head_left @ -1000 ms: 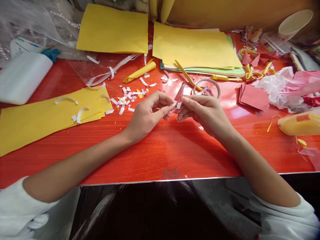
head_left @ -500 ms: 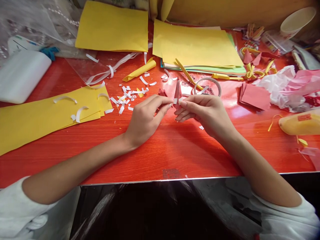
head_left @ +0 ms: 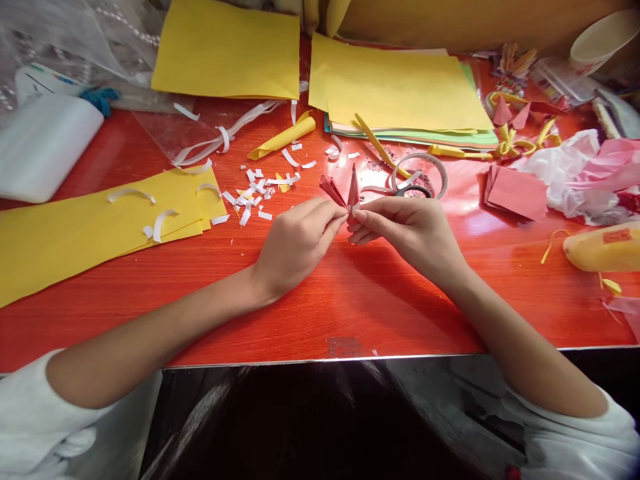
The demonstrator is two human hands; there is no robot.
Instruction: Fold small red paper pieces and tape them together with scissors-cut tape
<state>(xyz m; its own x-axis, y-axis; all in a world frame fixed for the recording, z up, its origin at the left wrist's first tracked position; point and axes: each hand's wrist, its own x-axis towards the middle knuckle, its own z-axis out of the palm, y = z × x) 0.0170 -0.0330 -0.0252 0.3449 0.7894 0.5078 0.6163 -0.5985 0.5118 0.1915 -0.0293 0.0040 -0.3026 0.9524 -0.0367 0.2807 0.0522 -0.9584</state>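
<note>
My left hand (head_left: 295, 250) is closed in a pinch at the base of a small folded red paper piece (head_left: 331, 188), which fans out to the upper left. Between thumb and fingers of my right hand (head_left: 413, 227) is a pointed red paper cone (head_left: 354, 187), standing upright with its tip up. The fingertips of both hands meet where the two pieces come together in a V. A bit of white shows on the cone's lower part. Just behind my right hand lie a roll of tape (head_left: 443, 177) and a black scissors handle (head_left: 414, 191), its blades hidden.
White paper scraps (head_left: 255, 190) and a rolled yellow paper (head_left: 283, 137) lie left of centre. Yellow sheets (head_left: 400, 87) are stacked behind. Red paper squares (head_left: 517, 192), crumpled plastic (head_left: 575, 173) and a yellow glue bottle (head_left: 605, 248) are at right; yellow strips (head_left: 75, 227) at left.
The folded red piece by my left fingers now shows more fully and leans against the cone's base. My left fingertips have closed in to the cone, and the scissors handle has come into sight.
</note>
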